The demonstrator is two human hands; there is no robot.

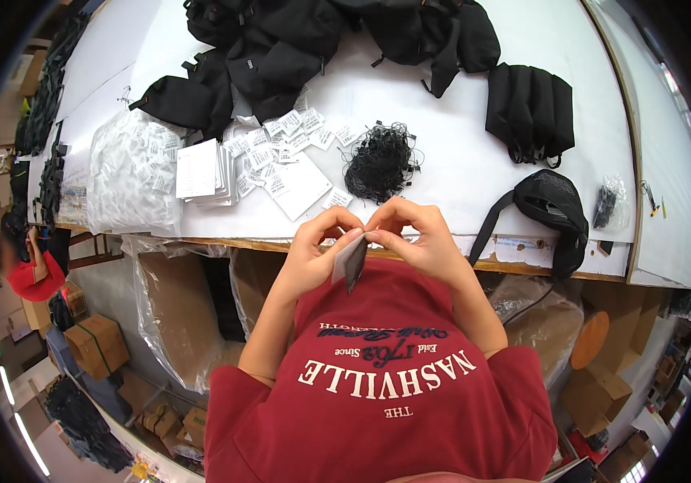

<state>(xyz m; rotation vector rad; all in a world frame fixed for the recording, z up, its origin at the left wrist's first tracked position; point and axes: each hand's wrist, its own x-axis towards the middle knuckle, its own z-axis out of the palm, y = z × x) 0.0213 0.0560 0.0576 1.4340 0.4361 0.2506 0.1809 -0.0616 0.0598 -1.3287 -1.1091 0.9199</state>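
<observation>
My left hand point(323, 245) is closed in a pinch on a small hang tag point(351, 262), grey-black on the visible face with a pale edge. My right hand point(419, 241) pinches at the tag's upper corner, fingertips meeting those of the left. Whether a thin string is also between the fingers is too small to tell. Just beyond my hands lies a tangled heap of black tag strings point(379, 161). Left of it are scattered small white printed labels point(277, 145), a larger white card point(297, 187) and a stack of white cards point(200, 171).
A clear plastic bag of labels point(134, 165) lies at the left. Black bags point(281, 56) crowd the table's far side, with folded black bags point(529, 113) and a black strapped bag point(550, 211) at right. Cardboard boxes point(176, 306) stand below the table edge. Another person point(31, 270) is far left.
</observation>
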